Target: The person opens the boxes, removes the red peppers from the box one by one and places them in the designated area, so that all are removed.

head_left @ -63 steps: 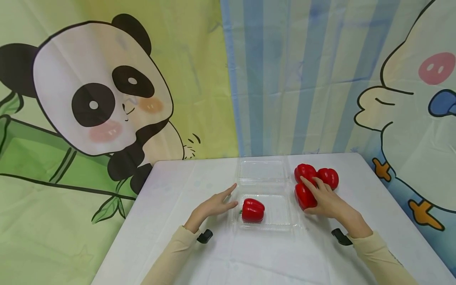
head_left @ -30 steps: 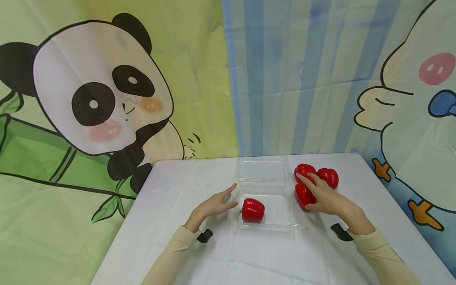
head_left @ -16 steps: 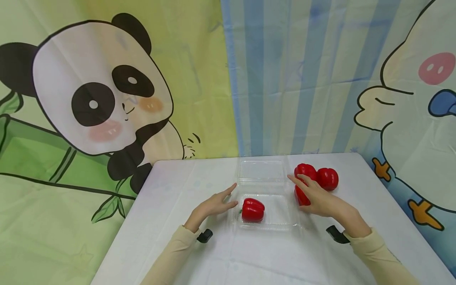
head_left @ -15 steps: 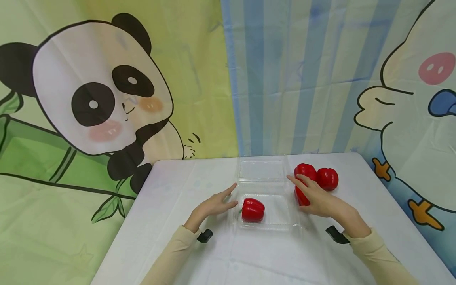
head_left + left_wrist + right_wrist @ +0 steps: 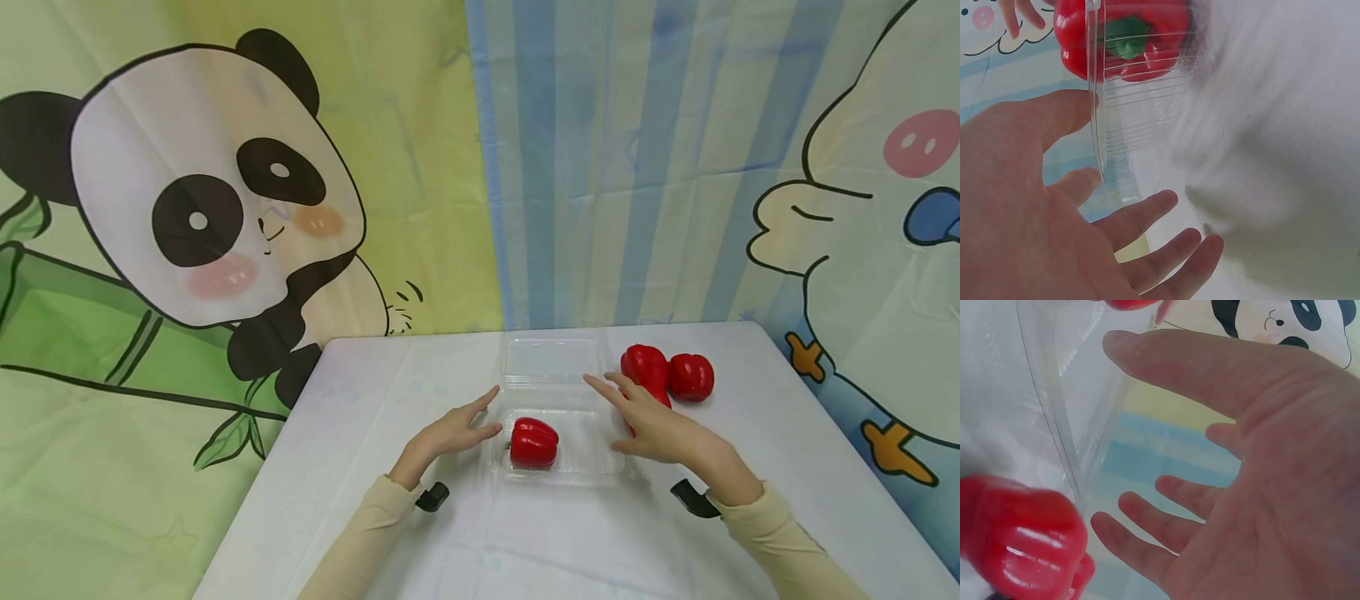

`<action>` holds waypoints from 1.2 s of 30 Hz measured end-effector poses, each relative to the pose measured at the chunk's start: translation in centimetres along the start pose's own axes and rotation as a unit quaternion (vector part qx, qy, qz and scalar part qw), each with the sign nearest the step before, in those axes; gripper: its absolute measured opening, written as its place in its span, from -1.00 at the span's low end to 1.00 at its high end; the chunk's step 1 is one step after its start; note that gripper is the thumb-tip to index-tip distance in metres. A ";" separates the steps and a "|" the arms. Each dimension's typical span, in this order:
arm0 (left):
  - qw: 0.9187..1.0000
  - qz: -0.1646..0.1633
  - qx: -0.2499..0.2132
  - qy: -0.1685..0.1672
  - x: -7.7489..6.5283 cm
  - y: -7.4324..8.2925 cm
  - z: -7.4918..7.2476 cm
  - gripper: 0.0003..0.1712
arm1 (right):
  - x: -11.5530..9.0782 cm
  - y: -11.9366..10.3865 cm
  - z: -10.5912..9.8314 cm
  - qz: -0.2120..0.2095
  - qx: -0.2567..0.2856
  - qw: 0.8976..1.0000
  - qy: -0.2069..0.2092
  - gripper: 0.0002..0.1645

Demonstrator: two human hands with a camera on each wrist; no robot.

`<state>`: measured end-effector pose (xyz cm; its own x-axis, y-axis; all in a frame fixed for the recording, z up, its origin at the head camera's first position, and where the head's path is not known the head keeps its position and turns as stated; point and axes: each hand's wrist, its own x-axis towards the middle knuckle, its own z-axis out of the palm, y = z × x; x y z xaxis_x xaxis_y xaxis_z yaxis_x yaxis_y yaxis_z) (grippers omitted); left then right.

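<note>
A clear plastic clamshell box [image 5: 592,458] lies on the table, lid [image 5: 555,360] folded back. Inside its left half is a red bell pepper [image 5: 533,443], its green stem facing left. My left hand [image 5: 450,432] is beside the box's left wall, fingers spread; in the left wrist view the thumb tip [image 5: 1082,103] is right at the rim. My right hand [image 5: 663,425] hovers at the box's right edge, fingers spread and holding nothing. Behind it a second pepper [image 5: 660,395] is mostly hidden; the right wrist view shows a glossy red pepper [image 5: 1029,540] below the fingertips.
Two more red peppers, one [image 5: 642,363] near the lid and one [image 5: 691,377] to its right, sit at the table's back right. The white table [image 5: 420,542] ends at a hanging curtain [image 5: 570,167] printed with a panda and another cartoon animal.
My right hand has left the nearest right-hand pepper and shifted left toward the box, its fingers reaching over the edge. The left hand and the pepper in the box have stayed put.
</note>
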<state>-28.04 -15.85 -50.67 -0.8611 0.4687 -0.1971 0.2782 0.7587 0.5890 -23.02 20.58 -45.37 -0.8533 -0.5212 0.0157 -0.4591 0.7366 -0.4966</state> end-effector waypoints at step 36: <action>1.000 -0.028 -0.001 -0.004 0.1 0.4 0.1 -0.14 | 2.9 -3.6 1.6 -0.071 -0.024 0.992 -0.103 0.27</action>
<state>-27.94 -15.44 -50.50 -0.8721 0.4291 -0.2352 0.2294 0.7831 0.5780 -23.43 15.74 -44.94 -0.7121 -0.6952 -0.0977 -0.5871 0.6661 -0.4600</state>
